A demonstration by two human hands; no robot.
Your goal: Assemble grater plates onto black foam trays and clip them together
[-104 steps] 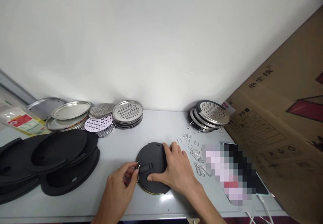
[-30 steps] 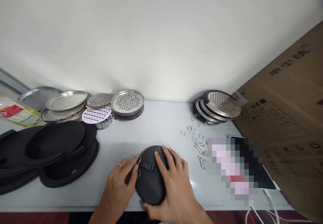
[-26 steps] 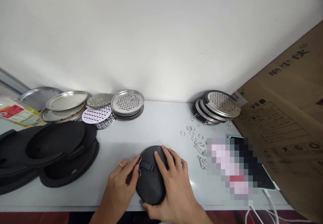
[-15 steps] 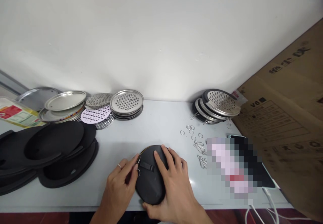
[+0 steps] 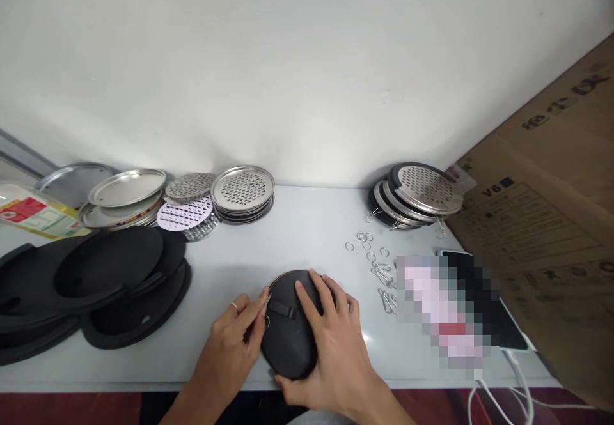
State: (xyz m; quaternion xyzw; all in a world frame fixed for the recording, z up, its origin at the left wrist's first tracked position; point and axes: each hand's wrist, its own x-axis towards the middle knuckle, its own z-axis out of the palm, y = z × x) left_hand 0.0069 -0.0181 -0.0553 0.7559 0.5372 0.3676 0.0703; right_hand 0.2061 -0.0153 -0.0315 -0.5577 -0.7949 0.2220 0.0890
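Left thumb and forefinger of the left hand (image 5: 235,335) are pinching a small metal clip (image 5: 268,298), partly hidden, at the edge of the black disc (image 5: 288,343); the right hand (image 5: 338,342) is holding the disc, fingers spread across its face. The disc is lying left of the cardboard box (image 5: 537,220), well apart. Judgement: disc is probably handling light, matte and non-slip, clip springy and slick; box-side half is offering the best hold, strap (image 5: 281,310) left free.

At right, a cardboard box (image 5: 551,166) reads "V6" beside a black square (image 5: 506,183), under larger Chinese characters (image 5: 566,100), apparently 绝尘侠; its smaller print is illegible. At far left, a package (image 5: 45,216) bears lettering too blurred to read.
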